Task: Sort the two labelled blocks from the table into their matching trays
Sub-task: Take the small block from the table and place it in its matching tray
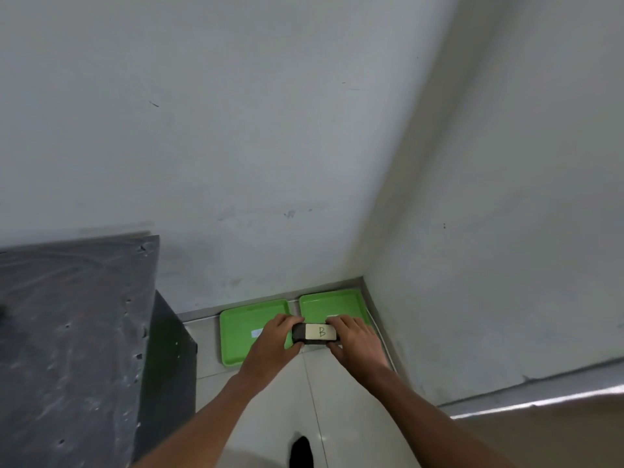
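A dark block with a pale paper label marked "B" sits low in the centre of the frame, held in the air between two bare hands above a pair of green trays. The left hand pinches the block's left end, fingers curled over its top edge and thumb beneath; the right hand clamps the right end the same way, fingers closed on it. The block is oblong with rounded corners, its exposed left end glossy black.

Behind the hands, the left tray and the right tray lie side by side on the floor, close but apart, in the corner where two grey-white walls meet. Both are shallow, smooth plastic rectangles with raised rims; each carries a small pale tag, too blurred to read. The floor is glossy pale tile. At the left edge stands a dark table, its top scuffed and streaked.
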`<state>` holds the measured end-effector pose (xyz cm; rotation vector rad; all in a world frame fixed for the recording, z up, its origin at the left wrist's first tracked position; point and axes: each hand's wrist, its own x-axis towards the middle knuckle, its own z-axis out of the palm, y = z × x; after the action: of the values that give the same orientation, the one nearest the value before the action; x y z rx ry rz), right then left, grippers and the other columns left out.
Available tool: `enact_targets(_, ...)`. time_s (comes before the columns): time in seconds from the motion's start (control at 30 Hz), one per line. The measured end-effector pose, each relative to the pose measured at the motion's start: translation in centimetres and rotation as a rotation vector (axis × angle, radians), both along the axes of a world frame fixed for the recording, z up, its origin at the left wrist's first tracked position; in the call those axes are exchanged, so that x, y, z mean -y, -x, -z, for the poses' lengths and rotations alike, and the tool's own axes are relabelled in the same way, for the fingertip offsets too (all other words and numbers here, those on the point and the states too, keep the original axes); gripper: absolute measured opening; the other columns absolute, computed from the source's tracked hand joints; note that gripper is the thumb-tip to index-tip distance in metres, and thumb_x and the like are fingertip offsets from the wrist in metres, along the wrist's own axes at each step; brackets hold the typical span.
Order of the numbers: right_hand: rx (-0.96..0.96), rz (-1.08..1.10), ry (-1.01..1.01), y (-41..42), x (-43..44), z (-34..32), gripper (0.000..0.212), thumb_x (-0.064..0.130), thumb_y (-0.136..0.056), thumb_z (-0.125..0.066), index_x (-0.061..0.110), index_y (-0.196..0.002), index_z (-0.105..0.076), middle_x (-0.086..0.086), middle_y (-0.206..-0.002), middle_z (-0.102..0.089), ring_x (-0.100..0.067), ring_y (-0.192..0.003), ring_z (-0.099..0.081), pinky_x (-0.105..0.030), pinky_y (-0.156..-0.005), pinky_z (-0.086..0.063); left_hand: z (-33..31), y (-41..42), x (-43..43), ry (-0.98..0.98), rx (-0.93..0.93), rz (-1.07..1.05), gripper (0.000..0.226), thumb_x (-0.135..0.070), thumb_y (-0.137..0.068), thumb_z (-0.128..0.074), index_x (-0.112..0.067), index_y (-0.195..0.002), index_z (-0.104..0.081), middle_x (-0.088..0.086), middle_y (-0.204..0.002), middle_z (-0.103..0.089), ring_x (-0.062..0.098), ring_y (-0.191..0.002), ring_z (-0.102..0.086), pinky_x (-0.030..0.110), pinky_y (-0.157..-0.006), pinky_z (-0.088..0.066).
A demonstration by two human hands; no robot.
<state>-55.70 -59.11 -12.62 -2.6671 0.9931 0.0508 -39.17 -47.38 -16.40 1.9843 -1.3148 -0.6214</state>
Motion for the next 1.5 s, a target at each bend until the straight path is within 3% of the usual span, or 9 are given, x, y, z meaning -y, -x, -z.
enact_targets(0.1,-0.041,0.030,-0.001,0.8,3.4,1.9,0.041,0.033,-0.093,-0.057,0.025,-0.132,-0.050,0.004,-0.132,-0.057,-0.024,-0.120,-0.051,-0.037,-0.096,-0.044,1.8,0.9,3.3,-0.038,-0.039,-0.054,0.049,-0.025,-0.087,-0.069,-0.028,-0.132,-0.051,-0.009,-0.126,-0.055,0.010,-0.114,-0.053,0.025,-0.092,-0.048)
enact_targets(0.23,-0.097,0.024,-0.041,2.0,7.5,4.3,0.040,0.032,-0.093,-0.057,0.025,-0.132,-0.051,0.003,-0.133,-0.057,-0.023,-0.121,-0.051,-0.036,-0.099,-0.043,4.1,2.2,7.0,-0.115,-0.109,-0.045,0.044,-0.027,-0.091,-0.065,-0.027,-0.133,-0.053,-0.009,-0.130,-0.057,0.012,-0.118,-0.054,0.030,-0.097,-0.049)
enact_targets(0.5,-0.072,-0.023,-0.064,2.8,15.3,11.4,0.044,0.031,-0.095,-0.054,0.024,-0.138,-0.046,0.004,-0.140,-0.053,-0.019,-0.127,-0.046,-0.032,-0.101,-0.043,10.8,4.3,14.2,-0.116,-0.130,-0.127,0.040,-0.016,-0.091,-0.064,-0.018,-0.131,-0.056,-0.003,-0.123,-0.058,0.011,-0.113,-0.057,0.016,-0.093,-0.042)
enact_targets(0.7,0.014,-0.054,-0.047,3.0,19.1,23.2,0.043,0.029,-0.095,-0.056,0.023,-0.136,-0.047,0.006,-0.136,-0.053,-0.017,-0.127,-0.044,-0.030,-0.094,-0.046,22.1,4.8,18.2,-0.063,-0.156,-0.188,0.042,-0.005,-0.086,-0.068,-0.014,-0.126,-0.059,0.001,-0.119,-0.059,0.010,-0.101,-0.059,0.026,-0.094,-0.053)
enact_targets(0.8,0.068,-0.079,-0.036,3.2,20.8,31.0,0.044,0.025,-0.094,-0.058,0.019,-0.137,-0.048,0.002,-0.135,-0.055,-0.019,-0.124,-0.046,-0.031,-0.098,-0.044,29.5,4.9,19.7,-0.034,-0.128,-0.185,0.041,-0.006,-0.086,-0.069,-0.016,-0.124,-0.059,-0.001,-0.118,-0.058,0.008,-0.100,-0.058,0.021,-0.092,-0.050)
enact_targets(0.97,0.144,-0.099,-0.006,2.3,23.5,44.5,0.042,0.024,-0.093,-0.060,0.018,-0.134,-0.050,0.002,-0.132,-0.056,-0.019,-0.120,-0.047,-0.031,-0.091,-0.047,41.8,4.2,22.2,-0.006,-0.100,-0.186,0.034,-0.008,-0.089,-0.066,-0.017,-0.121,-0.059,-0.002,-0.116,-0.057,0.010,-0.100,-0.059,0.023,-0.089,-0.053)
enact_targets(1.1,0.166,-0.086,0.007,1.6,24.7,53.1,0.043,0.022,-0.091,-0.061,0.018,-0.133,-0.050,0.002,-0.131,-0.057,-0.020,-0.120,-0.047,-0.034,-0.084,-0.052,49.5,3.8,23.4,0.000,-0.073,-0.200,0.035,-0.005,-0.089,-0.066,-0.013,-0.122,-0.060,0.002,-0.117,-0.057,0.010,-0.096,-0.057,0.011,-0.080,-0.046)
enact_targets(1.3,0.142,-0.109,-0.011,1.5,25.0,60.0,0.040,0.020,-0.090,-0.059,0.018,-0.128,-0.050,0.001,-0.129,-0.057,-0.022,-0.117,-0.048,-0.036,-0.080,-0.051,55.5,4.1,23.2,-0.043,-0.075,-0.215,0.036,-0.004,-0.087,-0.067,-0.012,-0.121,-0.060,0.006,-0.118,-0.058,0.013,-0.097,-0.060,0.017,-0.083,-0.046)
enact_targets(1.5,0.079,-0.098,-0.083,0.3,28.0,63.3,0.037,0.020,-0.091,-0.057,0.019,-0.127,-0.051,-0.001,-0.127,-0.055,-0.021,-0.113,-0.049,-0.037,-0.082,-0.051,58.6,2.6,26.2,-0.134,-0.106,-0.221,0.039,-0.003,-0.087,-0.067,-0.010,-0.125,-0.059,0.010,-0.122,-0.058,0.020,-0.105,-0.063,0.010,-0.083,-0.042)
